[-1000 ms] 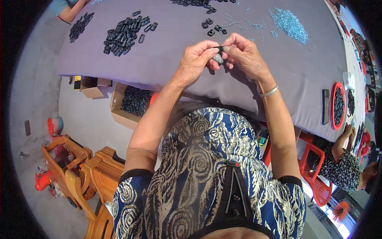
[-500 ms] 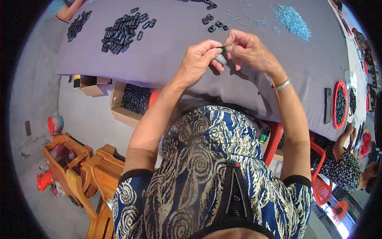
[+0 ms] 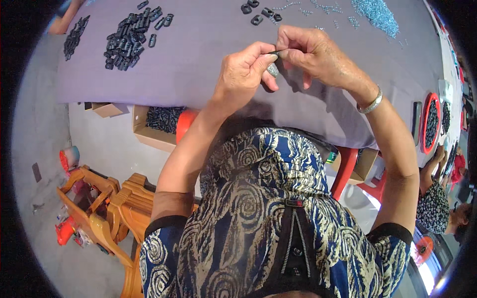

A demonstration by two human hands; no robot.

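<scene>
Over the table's near side, the left hand pinches a small black piece, mostly hidden by fingers. The right hand's fingertips meet its right end; their grip I can't tell. Far right, the bluish spring pile is cut off.

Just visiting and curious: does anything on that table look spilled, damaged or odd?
Only mildly: small shiny bluish bits lie strewn left of their heap on the grey cloth, so they look slightly spilled, though perhaps spread on purpose. I see no obvious damage, but the bits are too small to check.
</scene>
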